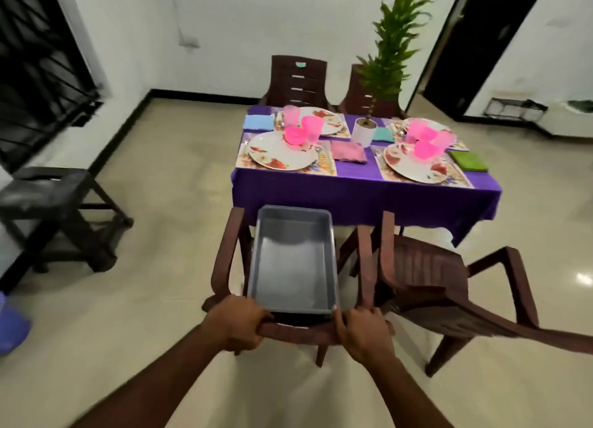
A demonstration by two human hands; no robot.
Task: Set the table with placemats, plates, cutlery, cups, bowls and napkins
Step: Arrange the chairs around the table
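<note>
Head view: both hands gripped the back of the chair that carried the empty tub, with the laid table straight ahead.

Left hand (239, 323) and right hand (364, 333) were each curled over the top rail of the chair (298, 331), one at either near corner of the tub (293, 260), so neither was the nearer. The tub lay on the seat with its long axis running from the hands toward the table (365, 199), its far end just short of the cloth's hanging edge. Beyond the tub, four places were laid with mats, plates (282, 151), pink cups (312, 129) and napkins (348, 151); cutlery was too blurred to check. Judged from this, the setting looked nearly done, and any next push would run along that same line.
</note>
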